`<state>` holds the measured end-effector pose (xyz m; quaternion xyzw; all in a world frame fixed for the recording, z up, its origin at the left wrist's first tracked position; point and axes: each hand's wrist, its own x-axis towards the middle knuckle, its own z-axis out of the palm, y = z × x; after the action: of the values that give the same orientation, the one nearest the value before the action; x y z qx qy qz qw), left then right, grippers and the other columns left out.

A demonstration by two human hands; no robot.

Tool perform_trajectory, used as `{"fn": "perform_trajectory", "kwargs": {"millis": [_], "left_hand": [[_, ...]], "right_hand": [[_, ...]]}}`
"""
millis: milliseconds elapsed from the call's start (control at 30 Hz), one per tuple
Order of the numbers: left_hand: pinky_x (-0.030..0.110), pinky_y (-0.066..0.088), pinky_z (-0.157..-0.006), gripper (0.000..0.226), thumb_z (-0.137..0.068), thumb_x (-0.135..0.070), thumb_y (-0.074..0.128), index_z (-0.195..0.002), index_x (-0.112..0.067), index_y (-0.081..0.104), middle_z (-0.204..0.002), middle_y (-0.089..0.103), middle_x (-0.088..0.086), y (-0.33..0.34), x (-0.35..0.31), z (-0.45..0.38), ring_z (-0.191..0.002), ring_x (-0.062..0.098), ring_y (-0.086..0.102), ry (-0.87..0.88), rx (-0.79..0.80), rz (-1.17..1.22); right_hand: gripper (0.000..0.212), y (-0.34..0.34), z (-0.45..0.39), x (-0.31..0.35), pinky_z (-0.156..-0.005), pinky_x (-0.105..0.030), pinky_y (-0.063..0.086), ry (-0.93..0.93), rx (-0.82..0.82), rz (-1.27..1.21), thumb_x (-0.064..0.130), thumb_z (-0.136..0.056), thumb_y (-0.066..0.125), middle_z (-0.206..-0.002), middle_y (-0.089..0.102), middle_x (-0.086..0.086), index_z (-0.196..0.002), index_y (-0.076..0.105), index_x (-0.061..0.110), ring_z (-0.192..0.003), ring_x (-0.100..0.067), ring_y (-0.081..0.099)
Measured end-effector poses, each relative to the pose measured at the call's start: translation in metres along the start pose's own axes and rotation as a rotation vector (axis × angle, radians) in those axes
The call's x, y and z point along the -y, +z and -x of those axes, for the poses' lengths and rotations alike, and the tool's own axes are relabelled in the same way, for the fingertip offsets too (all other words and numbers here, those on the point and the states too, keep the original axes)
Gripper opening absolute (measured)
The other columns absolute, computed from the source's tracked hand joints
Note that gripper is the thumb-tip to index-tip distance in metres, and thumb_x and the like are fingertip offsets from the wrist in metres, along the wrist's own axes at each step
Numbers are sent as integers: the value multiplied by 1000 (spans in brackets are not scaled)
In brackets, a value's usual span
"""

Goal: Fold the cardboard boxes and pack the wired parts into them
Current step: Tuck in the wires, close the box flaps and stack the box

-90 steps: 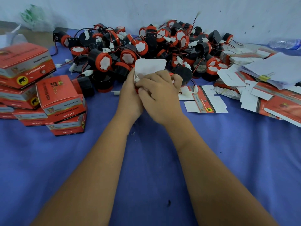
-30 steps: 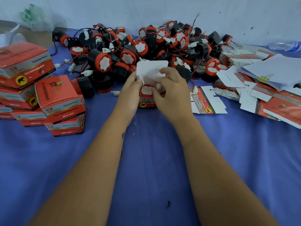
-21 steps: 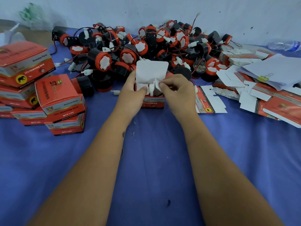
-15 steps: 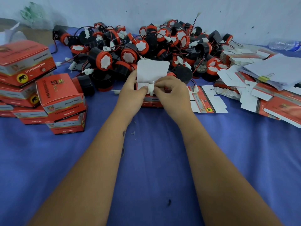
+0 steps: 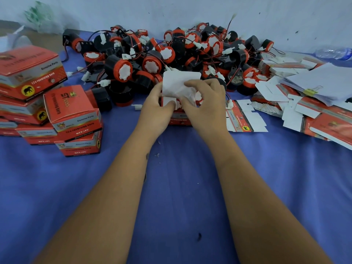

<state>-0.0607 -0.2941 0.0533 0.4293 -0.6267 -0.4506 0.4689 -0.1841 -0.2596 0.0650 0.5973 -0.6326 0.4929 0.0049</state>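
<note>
Carton on worktop, both hands at its flaps

Red carton (image 5: 180, 120): stands on the blue worktop (image 5: 181, 187) at centre, just in front of the parts heap. White lid flap (image 5: 181, 80) stands up at the back. A red-and-white part shows inside; detail blurred.

Left hand (image 5: 155, 109): grips the carton's left side, thumb pressing a white side flap (image 5: 168, 101) inward.

Right hand (image 5: 206, 103): fingers curled over the carton's open top, pinching the white flap there; the exact hold is blurred by motion. Both hands sit close together on the carton.

Wired parts (image 5: 171, 56): large heap of black-and-red round units with white faces, red and black leads and white connectors, along the far edge against the wall.

Packed boxes (image 5: 74, 119): closed red cartons stacked at left, elephant mark on some.

Flat carton blank (image 5: 244, 121): lies just right of the right hand.

Carton blanks (image 5: 304, 103): loose unfolded pile at far right, with clipped white papers (image 5: 327, 80) on top.

Plastic bottle (image 5: 333, 53): lying at far right by the wall.
</note>
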Motion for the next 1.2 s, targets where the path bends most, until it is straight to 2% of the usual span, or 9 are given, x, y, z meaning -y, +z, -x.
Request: {"fn": "perform_trajectory", "kwargs": {"millis": [133,300,433,533,633,733,867,1067,1200], "left_hand": [[31,50,-101,51,-95,-4,54,-139,-29,48,-125,62,-9,0,1,-1,-117,8,58,4,-1,-10],[6,47,-78,49,-94,-8,56,-136,-32,49,-116,60,-20,0,2,0,-108,-3,56,18,-14,-26],[13,49,-84,46,-94,-9,58,-135,-30,51,-118,61,-16,1,2,-1,-109,0,58,33,-19,-32],[7,48,-77,44,-94,-9,58,-133,-30,51,-114,61,-19,1,2,-1,-103,-5,58,30,-13,-31],[7,48,-75,45,-94,-8,57,-132,-30,51,-114,60,-19,0,2,-1,-101,-8,57,29,-12,-41],[8,48,-75,44,-93,-7,57,-130,-32,51,-113,62,-18,0,1,0,-104,-3,58,21,-4,-34],[12,50,-77,42,-93,-7,57,-121,-38,50,-109,63,-19,0,1,1,-103,0,60,23,1,-30],[18,51,-79,41,-93,-8,58,-120,-38,50,-112,64,-13,0,2,0,-103,3,61,20,8,-23],[17,52,-78,41,-93,-9,57,-124,-34,52,-111,65,-11,1,2,1,-101,4,63,25,13,-26]], "right_hand": [[35,-4,-1,-1,-84,-40,48,-13,23,87,15,-79,70,-109,52,-7,-114,64,16,-103,-25,50],[15,-5,0,3,-80,-47,47,-103,52,223,13,-82,66,-106,55,-11,-94,75,12,-101,-28,51],[12,-2,-3,6,-81,-44,45,-115,86,274,14,-84,66,-104,57,-8,-91,75,10,-100,-26,49],[23,1,-5,7,-86,-38,45,-21,123,128,3,-82,65,-99,56,0,-102,71,13,-102,-23,50],[37,0,-5,8,-80,-29,48,66,109,16,-6,-80,61,-100,56,4,-112,62,14,-100,-20,54],[31,-2,-5,6,-75,-27,46,108,81,26,-7,-81,57,-102,57,0,-106,63,11,-92,-17,53],[19,-5,-9,1,-78,-24,43,79,155,75,-1,-86,60,-105,60,-3,-100,72,7,-99,-20,55],[26,-11,-13,-2,-80,-22,38,1,277,136,-2,-81,60,-108,59,-3,-100,74,8,-107,-21,51],[27,-17,-9,-2,-75,-23,40,-34,317,54,-4,-77,60,-100,58,-3,-98,76,4,-97,-17,49]]}}
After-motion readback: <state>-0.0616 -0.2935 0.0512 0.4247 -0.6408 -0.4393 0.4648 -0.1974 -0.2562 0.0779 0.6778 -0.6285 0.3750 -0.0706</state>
